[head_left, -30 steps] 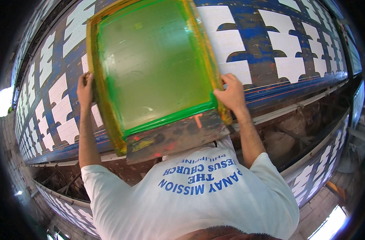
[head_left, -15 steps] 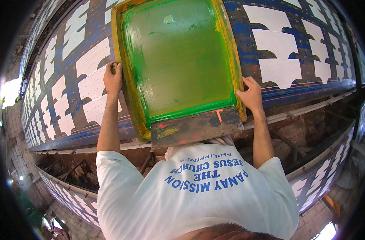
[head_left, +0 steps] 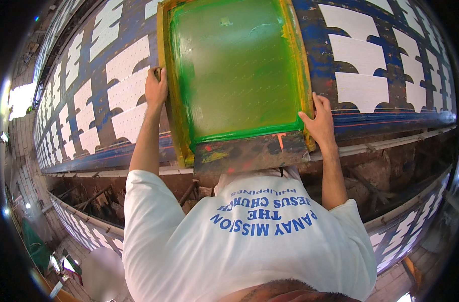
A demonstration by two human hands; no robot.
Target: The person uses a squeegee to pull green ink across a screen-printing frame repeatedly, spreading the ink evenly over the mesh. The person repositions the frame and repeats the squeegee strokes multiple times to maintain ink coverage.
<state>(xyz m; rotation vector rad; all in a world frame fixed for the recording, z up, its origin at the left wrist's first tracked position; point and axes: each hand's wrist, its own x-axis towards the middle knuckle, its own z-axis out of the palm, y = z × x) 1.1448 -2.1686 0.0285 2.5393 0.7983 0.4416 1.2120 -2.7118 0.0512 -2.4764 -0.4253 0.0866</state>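
Note:
A printing screen (head_left: 239, 70) with a green mesh and yellow-stained frame lies over the sloping board ahead of me, a paint-smeared dark panel (head_left: 249, 153) along its lower end. My left hand (head_left: 156, 85) has its fingers closed on the screen's left edge. My right hand (head_left: 317, 116) grips the lower right edge, thumb on the frame. White notched pieces (head_left: 360, 88) are laid in columns on the blue, paint-marked board (head_left: 350, 128) on both sides of the screen.
Below the board runs a metal rail (head_left: 375, 143) over a dark trough with bars. Further sloped boards with white pieces (head_left: 400, 224) stand behind me. At the far left are a brick floor (head_left: 20, 151), a green object (head_left: 35, 241) and bright openings.
The screen and both hands have shifted right and upward in the picture, and the screen sits straighter. The surrounding board has shifted in view too. Both hands keep their grip on the frame.

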